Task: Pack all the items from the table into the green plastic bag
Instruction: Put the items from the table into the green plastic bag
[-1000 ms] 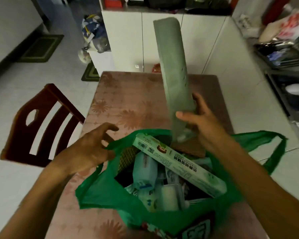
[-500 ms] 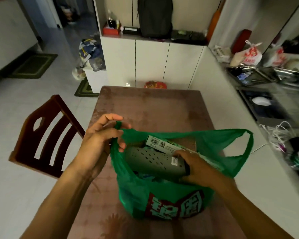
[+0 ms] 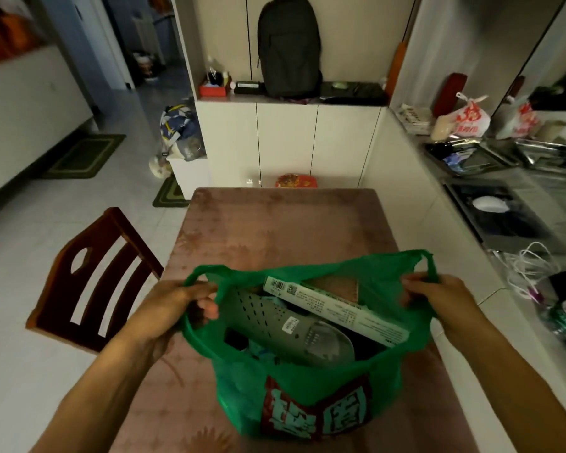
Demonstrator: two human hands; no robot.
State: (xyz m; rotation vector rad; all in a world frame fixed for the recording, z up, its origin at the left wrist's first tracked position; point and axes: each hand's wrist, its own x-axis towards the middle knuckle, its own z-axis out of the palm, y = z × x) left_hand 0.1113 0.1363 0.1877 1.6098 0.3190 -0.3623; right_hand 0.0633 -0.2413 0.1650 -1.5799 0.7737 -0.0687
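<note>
Green plastic bag [image 3: 294,384] stands low in the frame on the brown floral table [image 3: 275,230], mouth pulled wide. Right hand [image 3: 438,297], inside half a second ago, now grips the right handle; left hand [image 3: 177,305] grips the left. A grey perforated strip [image 3: 275,325] and barcoded box [image 3: 334,310] lie inside. Large printed characters, unreadable.
</note>
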